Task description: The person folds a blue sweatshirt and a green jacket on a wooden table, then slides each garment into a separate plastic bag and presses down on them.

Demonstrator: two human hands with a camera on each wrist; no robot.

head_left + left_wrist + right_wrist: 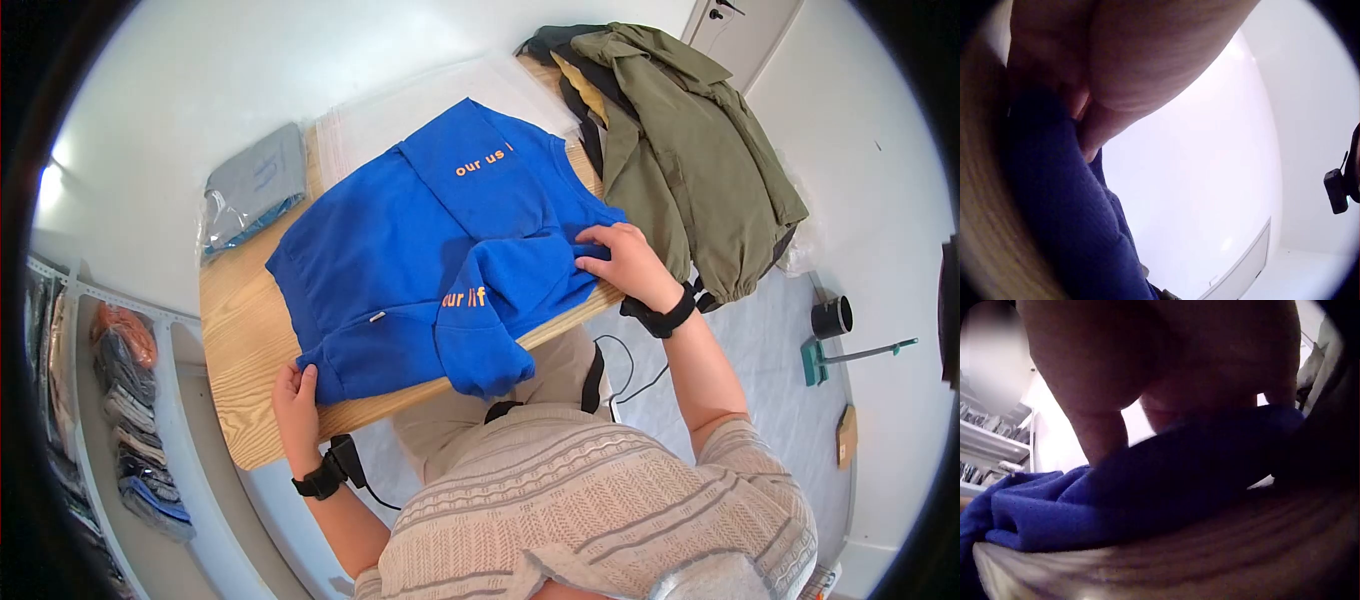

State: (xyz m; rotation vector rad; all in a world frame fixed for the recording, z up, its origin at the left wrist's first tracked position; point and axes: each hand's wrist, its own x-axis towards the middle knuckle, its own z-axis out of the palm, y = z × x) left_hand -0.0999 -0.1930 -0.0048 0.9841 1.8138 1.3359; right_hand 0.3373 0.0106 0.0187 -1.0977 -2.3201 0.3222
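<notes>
A blue sweatshirt with orange lettering lies on the wooden table, its sleeves folded in over the body. One sleeve's cuff hangs past the front edge. At the near corner of the hem, my left hand pinches the cloth between thumb and fingers; the left wrist view shows the thumb against the blue fabric. My right hand grips the shoulder area by the neckline, thumb and fingers spread over a fold. In the right wrist view that thumb presses into the cloth, while the other fingertips are hidden.
Behind the sweatshirt lie clear plastic bags. A bagged grey garment sits at the back left. An olive jacket and other clothes are heaped at the right end. Shelves of folded clothes stand on the left.
</notes>
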